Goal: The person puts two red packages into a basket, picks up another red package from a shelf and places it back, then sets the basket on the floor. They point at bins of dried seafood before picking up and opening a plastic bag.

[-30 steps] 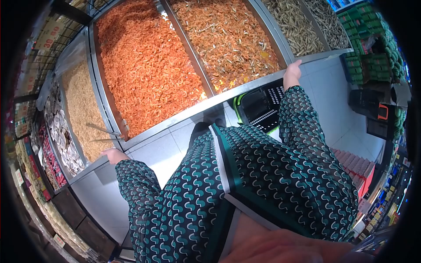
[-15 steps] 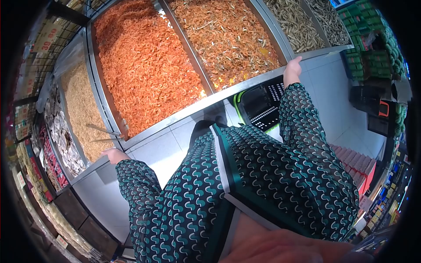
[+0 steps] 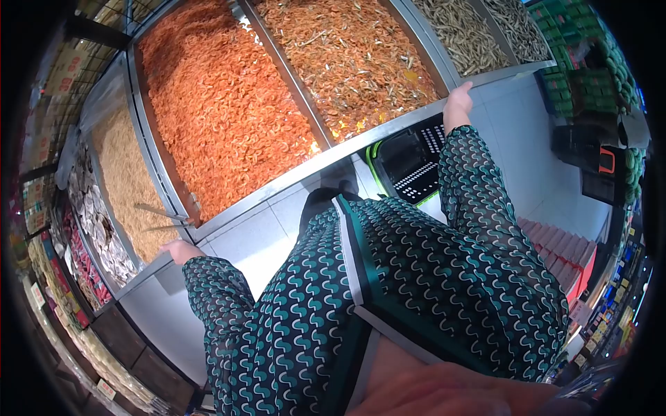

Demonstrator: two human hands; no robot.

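L hand [image 3: 182, 251] on bin rim [image 3: 291, 177] nr tongs [image 3: 161, 215], fingers unclear; R hand [image 3: 458, 105] fingers hooked over rim. Best: wt even on both, palms off dried shrimp [image 3: 215, 104].

Dark sleeves [image 3: 479, 201], teal curl pattern, white trim [image 3: 350, 243]

Shop: bulk dried shrimp bins [image 3: 215, 104], shopping basket [image 3: 409, 166].

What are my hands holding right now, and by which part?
Nothing loose: the left hand and right hand each rest on the front rim of the long stainless steel display bin.
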